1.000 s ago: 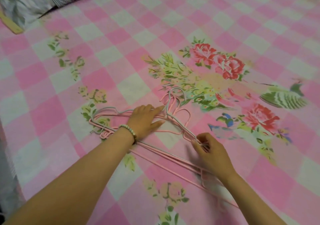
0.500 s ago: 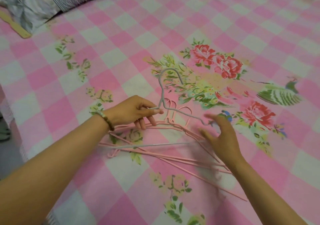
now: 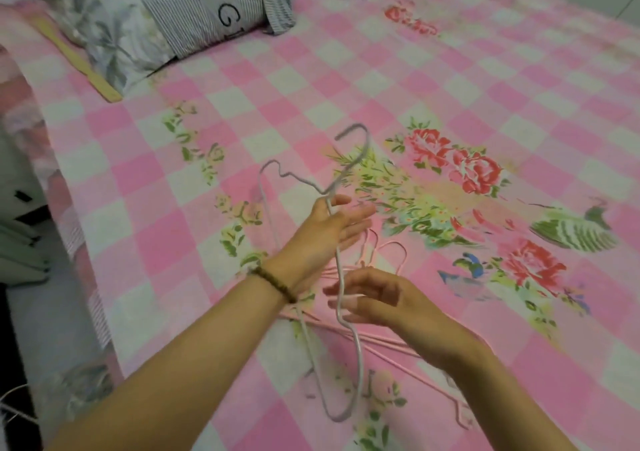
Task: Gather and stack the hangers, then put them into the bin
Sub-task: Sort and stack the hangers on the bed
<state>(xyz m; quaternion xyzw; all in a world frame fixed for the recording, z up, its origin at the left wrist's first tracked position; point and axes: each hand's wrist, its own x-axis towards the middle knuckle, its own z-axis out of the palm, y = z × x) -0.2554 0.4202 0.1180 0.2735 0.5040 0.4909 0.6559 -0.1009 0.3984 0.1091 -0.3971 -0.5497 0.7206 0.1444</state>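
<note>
A pale grey wire hanger [image 3: 358,364] is lifted off the bed and turned almost upright, its hook [image 3: 353,138] pointing away from me. My left hand [image 3: 322,235] pinches it at the neck, the other fingers stretched out. My right hand [image 3: 381,298] is lower down, fingers curled on the wire at one shoulder bend. Under both hands several pink hangers [image 3: 393,248] lie in a loose pile on the pink checked bedspread [image 3: 450,79]. No bin is in view.
A striped grey pillow [image 3: 197,10] and a floral pillow [image 3: 100,34] lie at the far left with a flat wooden stick [image 3: 81,64] beside them. The bed's left edge [image 3: 72,232] drops to the floor, where pale green objects [image 3: 20,249] sit.
The grey hanger has been raised out of the pile and swung from lying across to standing upright. My right hand came in from the side and took hold of its lower shoulder.
</note>
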